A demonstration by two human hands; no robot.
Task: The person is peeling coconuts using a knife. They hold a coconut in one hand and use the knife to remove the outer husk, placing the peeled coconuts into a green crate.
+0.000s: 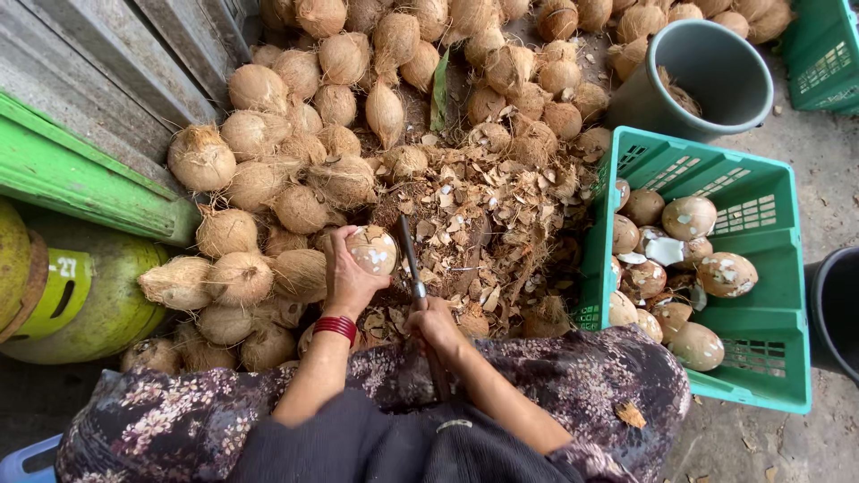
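Left hand [349, 273] cupping coconut [373, 249], right hand [436, 324] gripping blade [410, 259]

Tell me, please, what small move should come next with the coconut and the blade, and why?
Probably another short chop of the blade into the brown shell left on the coconut. The left hand holds it up, partly chipped with pale patches showing, and the right hand has the blade raised right beside it, above the pile of shell chips.

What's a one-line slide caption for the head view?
Left hand grips a partly shelled coconut while the right hand holds a blade against it, beside a green crate of peeled coconuts.
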